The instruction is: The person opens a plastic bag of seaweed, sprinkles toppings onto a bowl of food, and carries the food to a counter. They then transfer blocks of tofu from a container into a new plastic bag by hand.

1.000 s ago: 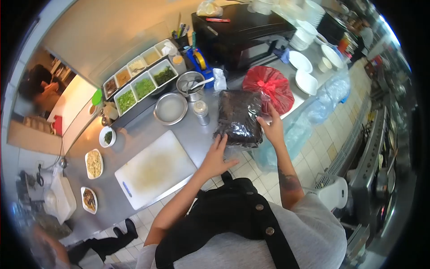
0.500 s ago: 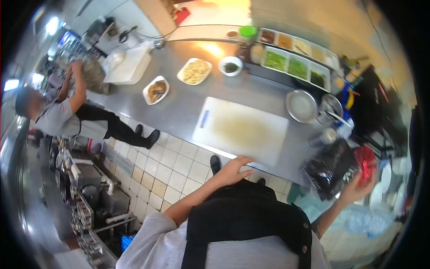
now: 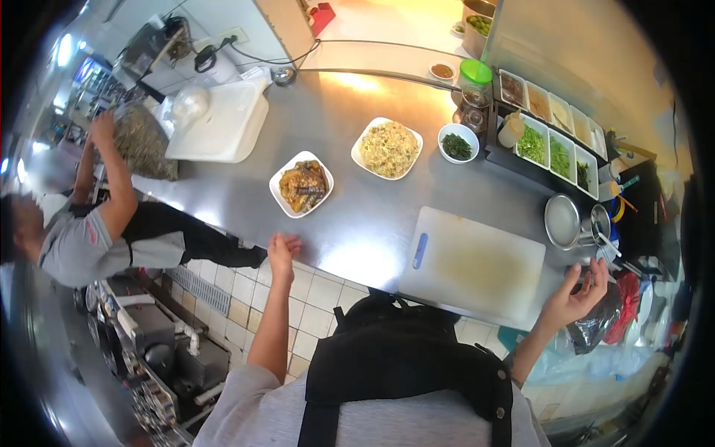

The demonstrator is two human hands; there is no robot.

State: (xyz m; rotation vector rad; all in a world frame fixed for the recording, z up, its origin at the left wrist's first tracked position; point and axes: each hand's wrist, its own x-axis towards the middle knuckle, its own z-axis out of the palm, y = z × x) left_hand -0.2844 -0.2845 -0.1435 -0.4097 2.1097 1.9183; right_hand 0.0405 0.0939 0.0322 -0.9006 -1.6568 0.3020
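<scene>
My left hand (image 3: 283, 253) is at the counter's front edge, fingers loosely apart and holding nothing. Just beyond it stands a square white dish of glazed brown pieces, perhaps eggplant (image 3: 301, 185). My right hand (image 3: 578, 295) is raised palm up with its fingers spread, nothing in it. It hovers right of the white cutting board (image 3: 484, 261), in front of the black plastic bag (image 3: 596, 324) and a red bag (image 3: 624, 307). A dish of fried rice (image 3: 387, 149) and a bowl of chopped dark greens (image 3: 457, 143) stand farther back.
A rack of ingredient trays (image 3: 550, 147) lines the back right, with metal bowls (image 3: 562, 222) before it. A white lidded tub (image 3: 217, 123) sits at the left, where a co-worker (image 3: 82, 231) handles a large bag (image 3: 141, 141). A green-lidded jar (image 3: 475, 82) stands behind.
The view has swung left. My right hand has come away from the red bag and risen toward the metal bowls. My left hand has moved left from the cutting board's edge.
</scene>
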